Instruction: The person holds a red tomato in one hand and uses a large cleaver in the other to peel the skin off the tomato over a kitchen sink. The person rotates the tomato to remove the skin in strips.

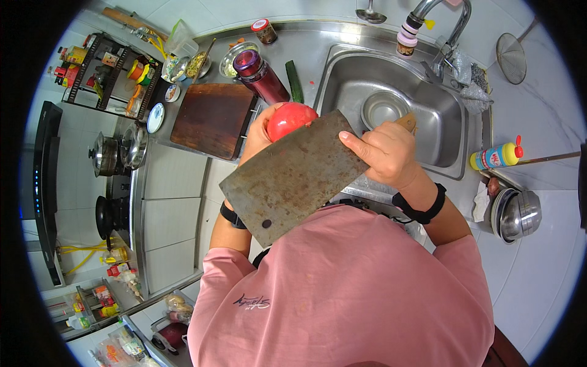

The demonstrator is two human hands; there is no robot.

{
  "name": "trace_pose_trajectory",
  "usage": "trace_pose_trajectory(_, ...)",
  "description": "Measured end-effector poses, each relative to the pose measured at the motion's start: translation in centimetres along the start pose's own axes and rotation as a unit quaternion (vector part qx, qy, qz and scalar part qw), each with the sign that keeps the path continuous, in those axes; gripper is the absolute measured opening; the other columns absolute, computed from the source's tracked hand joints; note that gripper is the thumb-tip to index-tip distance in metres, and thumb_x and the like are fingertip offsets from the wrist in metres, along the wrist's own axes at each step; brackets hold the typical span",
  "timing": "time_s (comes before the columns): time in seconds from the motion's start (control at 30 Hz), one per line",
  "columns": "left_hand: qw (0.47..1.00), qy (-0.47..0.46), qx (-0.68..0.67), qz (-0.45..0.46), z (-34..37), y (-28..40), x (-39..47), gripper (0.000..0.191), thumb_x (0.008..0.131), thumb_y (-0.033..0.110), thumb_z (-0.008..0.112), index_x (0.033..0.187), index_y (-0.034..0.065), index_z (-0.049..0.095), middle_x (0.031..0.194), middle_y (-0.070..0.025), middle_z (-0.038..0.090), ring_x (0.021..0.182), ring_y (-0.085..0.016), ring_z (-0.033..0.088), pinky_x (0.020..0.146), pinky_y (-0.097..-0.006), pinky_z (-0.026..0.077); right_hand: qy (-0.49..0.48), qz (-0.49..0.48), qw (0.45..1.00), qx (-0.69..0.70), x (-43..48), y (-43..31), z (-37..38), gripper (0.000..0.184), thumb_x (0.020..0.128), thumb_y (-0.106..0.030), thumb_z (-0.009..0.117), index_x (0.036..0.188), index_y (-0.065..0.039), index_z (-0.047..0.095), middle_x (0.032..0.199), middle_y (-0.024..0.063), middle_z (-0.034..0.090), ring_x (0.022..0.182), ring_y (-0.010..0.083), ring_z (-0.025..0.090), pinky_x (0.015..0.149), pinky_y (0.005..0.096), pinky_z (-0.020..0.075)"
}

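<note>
A large round red tomato rests in my left hand, whose fingers are mostly hidden behind the fruit and the blade. In my right hand is a Chinese cleaver with a wide, rust-spotted steel blade. My right thumb lies on the blade's flat, near its heel, and the end of the wooden handle sticks out past my fist. The blade's upper edge touches or overlaps the tomato. Behind both hands are a thermos-like red bottle and a dark green cucumber.
A wooden cutting board lies left of my hands. To the right, a steel sink holds a metal bowl. A jar and a yellow bottle stand on the counter. Stacked bowls sit at far right.
</note>
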State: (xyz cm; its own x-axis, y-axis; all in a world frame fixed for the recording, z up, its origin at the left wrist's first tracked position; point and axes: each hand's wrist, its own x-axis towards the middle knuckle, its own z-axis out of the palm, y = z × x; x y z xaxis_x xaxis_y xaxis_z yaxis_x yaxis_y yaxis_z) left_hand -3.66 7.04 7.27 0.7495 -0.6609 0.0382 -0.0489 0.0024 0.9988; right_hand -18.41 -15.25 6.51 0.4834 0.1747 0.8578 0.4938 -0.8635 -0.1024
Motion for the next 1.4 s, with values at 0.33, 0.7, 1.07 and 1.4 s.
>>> trace_pose_trajectory(0.33,1.0,-0.019,0.0,0.012,-0.4,0.5,-0.3,0.045,0.082,0.015,0.083,0.12,0.0035,0.062,0.11,-0.0066,0.07,0.096,-0.014,0.068,0.089,-0.0313,0.055,-0.004,0.027,0.999,-0.021,-0.3,0.2,-0.5,0.048,0.059,-0.007,0.072,0.106,-0.013,0.078,0.059,0.0001,0.038,0.051,0.0193,0.043,0.048,0.0343,0.0334)
trace_pose_trajectory(0.7,0.999,-0.033,0.005,0.005,0.1,0.8,-0.8,0.041,0.084,0.017,0.082,0.118,0.0031,0.063,0.108,-0.0059,0.07,0.096,-0.014,0.068,0.088,-0.0312,0.056,-0.008,0.03,1.0,0.004,-1.0,0.6,-0.7,0.055,0.055,-0.006,0.069,0.11,-0.012,0.077,0.06,0.0013,0.04,0.053,0.0204,0.045,0.049,0.0349,0.0343)
trace_pose_trajectory(1.07,0.996,-0.022,-0.056,-0.071,-1.8,-1.2,-0.3,0.065,0.074,0.019,0.089,0.128,0.0009,0.06,0.119,-0.0066,0.067,0.107,-0.015,0.063,0.097,-0.0329,0.051,0.011,0.043,0.998,-0.051,-2.6,1.5,-0.3,0.054,0.057,-0.004,0.068,0.11,-0.011,0.077,0.06,0.0014,0.041,0.053,0.0213,0.046,0.05,0.035,0.0356)
trace_pose_trajectory(1.4,0.999,-0.029,-0.012,0.024,-1.1,-1.3,-0.1,0.065,0.071,0.017,0.09,0.127,0.0016,0.059,0.118,-0.0056,0.066,0.107,-0.014,0.062,0.097,-0.0329,0.05,0.009,0.078,0.996,-0.036,-3.3,1.9,-0.6,0.062,0.053,-0.005,0.068,0.114,-0.01,0.075,0.061,0.0022,0.044,0.054,0.023,0.049,0.051,0.0374,0.0365)
